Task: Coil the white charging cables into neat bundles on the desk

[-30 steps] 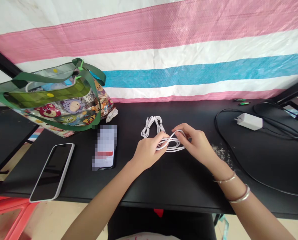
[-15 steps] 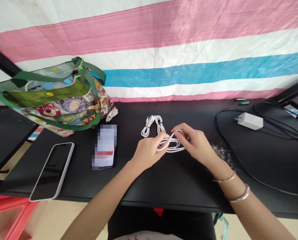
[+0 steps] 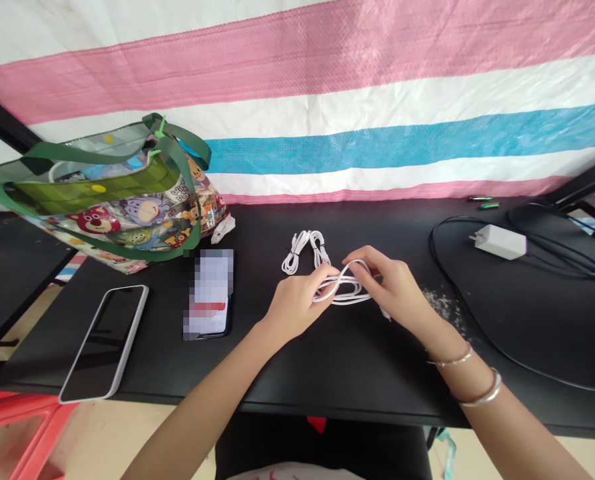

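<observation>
My left hand (image 3: 296, 303) and my right hand (image 3: 393, 288) hold a white USB cable (image 3: 344, 291) above the black table top (image 3: 327, 373), its coils bent into a figure-eight loop between them. Fingers of both hands pinch the strands, and the grip hides part of the loop. A small end of cable pokes out below my right hand. Just beyond the hands lies a second bundle of white cable (image 3: 304, 252), tied in small loops, which the loop in my hands nearly touches.
A clear cartoon-print tote bag (image 3: 127, 213) with green handles sits at the left, with a white-cased phone (image 3: 104, 343) and a pixelated phone (image 3: 210, 293) in front of it. A white charger (image 3: 500, 241) and black cables lie on a black mat at the right.
My hands have barely moved. A cable end now shows more clearly below my right hand, and the view has shifted very slightly.
</observation>
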### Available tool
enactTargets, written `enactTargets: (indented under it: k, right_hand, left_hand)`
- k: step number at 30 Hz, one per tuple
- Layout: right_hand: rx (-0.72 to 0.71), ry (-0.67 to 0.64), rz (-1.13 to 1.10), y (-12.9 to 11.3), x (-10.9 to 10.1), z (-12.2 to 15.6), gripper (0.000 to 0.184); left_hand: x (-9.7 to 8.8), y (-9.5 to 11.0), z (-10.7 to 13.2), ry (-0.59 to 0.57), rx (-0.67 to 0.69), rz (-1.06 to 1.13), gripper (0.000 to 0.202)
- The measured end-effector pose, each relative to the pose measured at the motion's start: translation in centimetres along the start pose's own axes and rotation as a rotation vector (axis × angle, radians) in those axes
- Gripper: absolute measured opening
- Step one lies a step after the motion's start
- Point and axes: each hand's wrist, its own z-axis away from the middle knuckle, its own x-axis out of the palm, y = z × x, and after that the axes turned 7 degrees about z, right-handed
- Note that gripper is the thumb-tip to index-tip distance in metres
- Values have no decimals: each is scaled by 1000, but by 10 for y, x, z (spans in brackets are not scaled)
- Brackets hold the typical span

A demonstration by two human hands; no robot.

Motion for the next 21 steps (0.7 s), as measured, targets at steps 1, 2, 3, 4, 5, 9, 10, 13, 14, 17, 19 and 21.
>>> enactTargets:
  k: [1,2,3,4,5,9,10,13,14,17,19,21]
  right_hand:
    - [1,9,-13,0,0,0,21]
    - [1,20,-23,0,1,0,20]
    - [1,35,-30,0,1,-1,20]
    - [3,51,-34,0,1,-1,19]
    - [6,69,-36,0,1,-1,19]
    - [39,130,-45,-2,-1,-2,16]
    - [48,139,-52,-2,-1,-3,16]
    - [75,155,-77,-2,-2,-3,15]
    - [82,160,-83,-2,-2,-3,15]
    - [99,177,-99,-2,-3,-3,16]
    - [102,181,-106,-2,-3,-3,16]
    - [102,184,-110,-3,-3,-3,17]
  left_hand:
    - [0,-1,0,4,1,18,16]
    - [1,-1,0,8,2,37,17]
    - [1,-2,0,11,3,54,17]
    - [1,-2,-1,10,2,66,17]
    - [1,-2,-1,6,-2,74,17]
    - [0,-2,-1,-22,-30,90,20]
    - [0,-2,-1,-29,-32,103,21]
    - [-2,-3,-1,-45,-15,170,21]
    - [-2,-3,-2,-46,-3,197,22]
    - [-1,-6,-2,-26,32,270,23]
    - [0,-7,-2,3,37,297,27]
    - [0,-6,-2,33,25,306,30]
